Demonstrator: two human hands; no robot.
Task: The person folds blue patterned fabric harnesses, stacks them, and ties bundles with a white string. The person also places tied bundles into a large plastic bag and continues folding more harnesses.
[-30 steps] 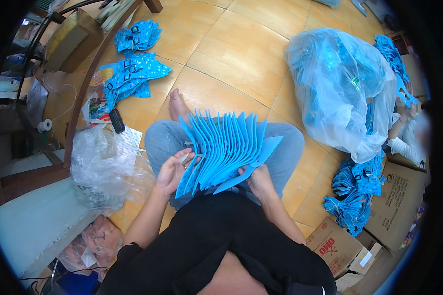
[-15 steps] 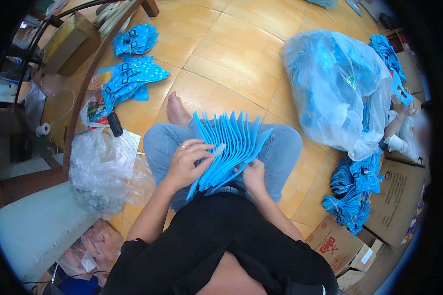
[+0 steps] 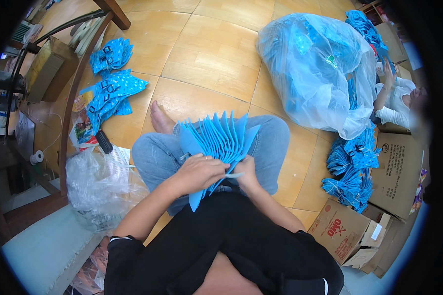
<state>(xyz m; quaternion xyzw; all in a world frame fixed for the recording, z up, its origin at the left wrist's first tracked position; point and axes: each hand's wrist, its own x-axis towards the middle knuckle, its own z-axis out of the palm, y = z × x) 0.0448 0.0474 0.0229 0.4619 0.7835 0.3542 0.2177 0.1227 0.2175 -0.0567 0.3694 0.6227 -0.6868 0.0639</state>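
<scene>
A fanned stack of thin blue fabric pieces [image 3: 216, 140] stands on edge in my lap, loose ends pointing away from me. My left hand [image 3: 202, 173] lies across its near left part, fingers closed. From the left fingertips a short pale strip [image 3: 235, 175] pokes out toward the right hand. At the stack's near right side, my right hand [image 3: 246, 171] grips the pieces, its fingertips partly hidden behind them. What the strip is made of I cannot make out.
Patterned blue bundles [image 3: 112, 91] with black buckles lie at the left. A big clear bag [image 3: 320, 73] of blue pieces stands at the far right, with more bundles [image 3: 349, 177] and cardboard boxes [image 3: 342, 231] nearer. Another person [image 3: 396, 98] sits beyond the bag. Clear plastic [image 3: 96, 182] lies left.
My left hand has moved down and right over the stack's near end, bringing the pale strip close to my right hand. The view has shifted a little to the right.
</scene>
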